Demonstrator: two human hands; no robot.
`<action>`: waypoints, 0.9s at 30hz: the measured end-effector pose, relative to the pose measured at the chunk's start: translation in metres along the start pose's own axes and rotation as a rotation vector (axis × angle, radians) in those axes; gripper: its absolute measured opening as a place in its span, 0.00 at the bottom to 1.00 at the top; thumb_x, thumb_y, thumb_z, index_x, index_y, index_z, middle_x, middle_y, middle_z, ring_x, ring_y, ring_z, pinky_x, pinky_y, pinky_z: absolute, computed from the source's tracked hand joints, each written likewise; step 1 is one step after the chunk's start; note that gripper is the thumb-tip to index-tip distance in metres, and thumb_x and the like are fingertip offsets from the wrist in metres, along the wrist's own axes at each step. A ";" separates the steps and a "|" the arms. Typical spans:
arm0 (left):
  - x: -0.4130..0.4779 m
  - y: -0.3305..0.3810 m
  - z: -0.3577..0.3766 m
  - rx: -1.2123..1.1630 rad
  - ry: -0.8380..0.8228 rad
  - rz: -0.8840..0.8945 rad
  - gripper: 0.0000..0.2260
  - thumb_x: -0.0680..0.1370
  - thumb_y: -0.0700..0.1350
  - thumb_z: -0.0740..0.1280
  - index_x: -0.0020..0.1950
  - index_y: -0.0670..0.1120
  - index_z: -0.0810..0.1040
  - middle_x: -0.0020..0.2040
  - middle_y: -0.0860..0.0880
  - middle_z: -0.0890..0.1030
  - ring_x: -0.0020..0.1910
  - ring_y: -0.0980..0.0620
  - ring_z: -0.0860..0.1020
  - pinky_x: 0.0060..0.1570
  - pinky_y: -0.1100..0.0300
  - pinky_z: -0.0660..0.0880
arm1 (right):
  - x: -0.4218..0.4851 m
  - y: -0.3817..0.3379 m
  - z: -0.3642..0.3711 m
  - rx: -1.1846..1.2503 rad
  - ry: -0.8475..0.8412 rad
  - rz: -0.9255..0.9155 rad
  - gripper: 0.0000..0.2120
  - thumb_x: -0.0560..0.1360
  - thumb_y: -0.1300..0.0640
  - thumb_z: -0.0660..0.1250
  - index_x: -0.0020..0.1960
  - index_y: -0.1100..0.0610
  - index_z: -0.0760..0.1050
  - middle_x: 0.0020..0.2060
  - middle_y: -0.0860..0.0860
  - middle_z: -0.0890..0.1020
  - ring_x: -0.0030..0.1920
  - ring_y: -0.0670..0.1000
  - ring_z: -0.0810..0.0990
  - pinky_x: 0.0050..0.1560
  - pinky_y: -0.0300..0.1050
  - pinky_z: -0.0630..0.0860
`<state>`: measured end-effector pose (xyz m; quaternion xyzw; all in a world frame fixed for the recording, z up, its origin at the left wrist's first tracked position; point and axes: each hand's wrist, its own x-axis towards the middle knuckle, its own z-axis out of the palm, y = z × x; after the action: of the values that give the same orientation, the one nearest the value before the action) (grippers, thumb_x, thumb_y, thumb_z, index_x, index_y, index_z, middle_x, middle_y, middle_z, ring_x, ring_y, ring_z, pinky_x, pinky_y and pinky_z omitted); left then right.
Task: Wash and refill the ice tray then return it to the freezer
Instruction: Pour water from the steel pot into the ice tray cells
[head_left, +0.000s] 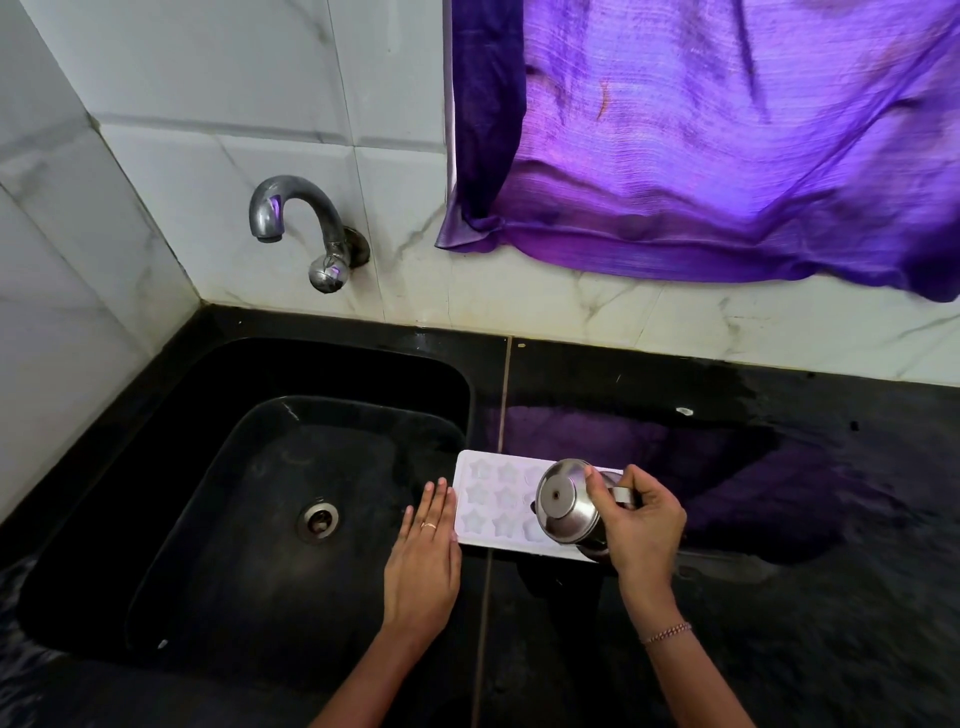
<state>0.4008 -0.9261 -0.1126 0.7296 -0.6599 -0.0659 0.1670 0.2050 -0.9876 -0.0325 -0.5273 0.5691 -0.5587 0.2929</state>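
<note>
A white ice tray (491, 496) with star-shaped cells lies flat on the black counter, just right of the sink. My right hand (641, 525) grips the handle of a steel jug (569, 504) with a lid, held tilted over the tray's right half and hiding it. My left hand (426, 551) rests flat, fingers together, with its fingertips against the tray's left edge. I cannot tell whether water is flowing from the jug.
A black sink (171, 467) with a round drain (318, 519) takes up the left side. A steel tap (296, 218) juts from the tiled wall above it. A purple curtain (727, 130) hangs at the upper right. The black counter (805, 597) looks wet.
</note>
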 end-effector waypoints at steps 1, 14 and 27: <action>0.000 0.000 0.000 0.002 0.001 0.000 0.24 0.79 0.46 0.45 0.73 0.42 0.63 0.74 0.48 0.62 0.74 0.50 0.58 0.72 0.59 0.42 | 0.000 0.001 -0.001 0.017 0.008 0.024 0.25 0.69 0.63 0.74 0.25 0.54 0.60 0.20 0.44 0.65 0.25 0.43 0.62 0.27 0.30 0.61; 0.001 0.000 0.001 0.031 -0.012 -0.006 0.24 0.79 0.46 0.46 0.73 0.42 0.64 0.74 0.48 0.64 0.74 0.49 0.60 0.72 0.59 0.43 | 0.005 0.016 -0.020 0.251 0.075 0.236 0.24 0.69 0.61 0.74 0.25 0.51 0.61 0.25 0.49 0.62 0.28 0.44 0.61 0.28 0.32 0.63; 0.002 -0.004 0.007 0.012 -0.008 -0.006 0.23 0.79 0.45 0.48 0.73 0.42 0.64 0.74 0.48 0.63 0.74 0.50 0.60 0.72 0.60 0.46 | 0.005 0.019 -0.035 0.109 0.083 0.110 0.23 0.70 0.63 0.73 0.27 0.59 0.61 0.22 0.43 0.64 0.26 0.40 0.63 0.28 0.30 0.64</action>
<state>0.4028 -0.9284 -0.1204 0.7323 -0.6587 -0.0652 0.1599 0.1657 -0.9841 -0.0422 -0.4548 0.5779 -0.5932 0.3276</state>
